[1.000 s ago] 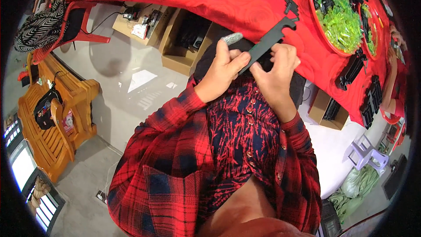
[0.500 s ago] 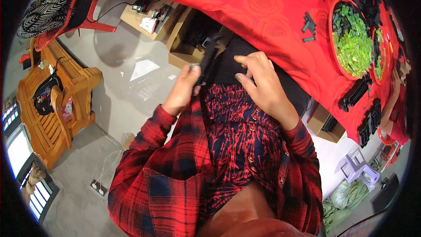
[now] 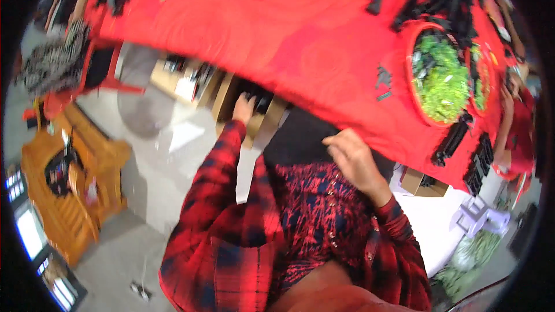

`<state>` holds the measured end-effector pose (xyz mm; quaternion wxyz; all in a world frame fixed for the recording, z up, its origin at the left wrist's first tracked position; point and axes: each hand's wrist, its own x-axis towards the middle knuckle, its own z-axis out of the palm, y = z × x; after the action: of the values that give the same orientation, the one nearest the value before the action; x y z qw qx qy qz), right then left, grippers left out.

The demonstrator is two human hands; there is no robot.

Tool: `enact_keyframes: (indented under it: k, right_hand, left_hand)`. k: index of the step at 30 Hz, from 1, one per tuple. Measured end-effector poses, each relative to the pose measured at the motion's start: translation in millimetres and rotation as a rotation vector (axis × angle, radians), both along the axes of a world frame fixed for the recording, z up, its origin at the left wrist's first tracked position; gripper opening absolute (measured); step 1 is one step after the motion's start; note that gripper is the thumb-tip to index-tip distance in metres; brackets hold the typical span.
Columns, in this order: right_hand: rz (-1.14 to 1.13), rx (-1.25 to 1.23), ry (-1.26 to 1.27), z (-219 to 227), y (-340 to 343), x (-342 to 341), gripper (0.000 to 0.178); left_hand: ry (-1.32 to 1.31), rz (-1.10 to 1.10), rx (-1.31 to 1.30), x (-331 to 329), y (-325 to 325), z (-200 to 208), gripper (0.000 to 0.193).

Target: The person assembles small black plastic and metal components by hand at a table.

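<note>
My left hand point(image 3: 244, 108) is stretched out to the left, down in an open cardboard box point(image 3: 256, 130) beside the red-covered table. Its fingers are at the dark pieces point(image 3: 261, 101) inside; blur and the box hide whether it grips one. My right hand point(image 3: 354, 160) hangs above my lap near the table's edge, fingers loosely bent and apart, with nothing seen in it. Beneath it a black cloth point(image 3: 300, 141) covers my lap.
On the red tablecloth point(image 3: 231, 34) stands a red basin point(image 3: 414, 81) of green and yellow-green pieces, with black strips point(image 3: 451, 141) around it. Another cardboard box point(image 3: 411, 182) stands at right under the table. A person point(image 3: 520, 124) in red sits at the right.
My left hand has gone from over my lap, where it held a black strip-like piece, forward into the cardboard box. My right hand stays near my lap. The view has shifted.
</note>
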<state>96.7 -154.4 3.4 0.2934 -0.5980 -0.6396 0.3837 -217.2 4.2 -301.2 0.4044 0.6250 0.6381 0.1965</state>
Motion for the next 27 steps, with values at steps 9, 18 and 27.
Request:
enact_keyframes:
  k: [9, 18, 27]
  right_hand:
    - [-0.053, 0.034, -0.05, 7, 15, 14, 0.015]
    - [-0.022, -0.014, -0.023, 5, 15, 13, 0.018]
    - [-0.074, -0.023, 0.003, 5, 14, 20, 0.018]
  left_hand:
    - [0.384, 0.019, 0.126, 8, 14, -34, 0.035]
    - [0.599, 0.111, 0.194, 19, 48, -37, 0.025]
    - [0.369, -0.136, 0.24, 3, 75, -86, 0.052]
